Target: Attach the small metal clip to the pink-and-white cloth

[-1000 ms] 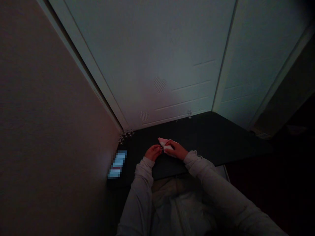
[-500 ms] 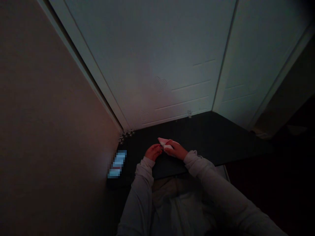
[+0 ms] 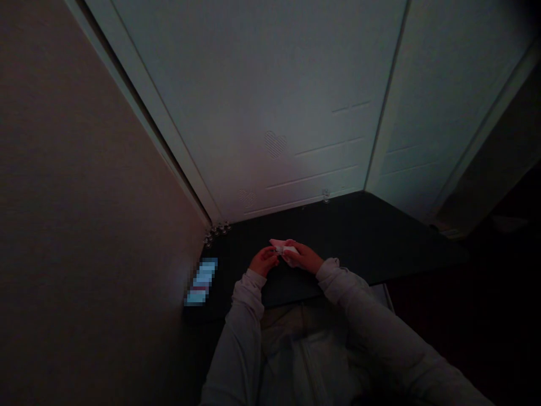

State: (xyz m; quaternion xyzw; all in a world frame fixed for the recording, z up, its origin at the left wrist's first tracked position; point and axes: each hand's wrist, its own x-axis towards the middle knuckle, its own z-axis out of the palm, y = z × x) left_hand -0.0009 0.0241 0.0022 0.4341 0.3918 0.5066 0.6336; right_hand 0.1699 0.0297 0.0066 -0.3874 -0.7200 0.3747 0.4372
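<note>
A pale pinkish cloth or tissue (image 3: 291,250) is bunched up over the dark table (image 3: 346,237). My right hand (image 3: 306,257) is closed around it from the right. On the left, my left hand (image 3: 264,261) has its fingers curled together at the cloth's left side, pinching something small and shiny. That small thing looks like clear glass, but it is mostly hidden between the hands and dim.
Several small clear glass pieces (image 3: 217,229) stand at the table's back left corner. A single one (image 3: 325,195) is by the white panel at the back. A lit, blurred-out screen (image 3: 202,282) lies at the left edge, beside the wall.
The cloth has shifted and been refolded slightly between my hands, with its pointed left end a little lower. My hands have stayed in nearly the same place.
</note>
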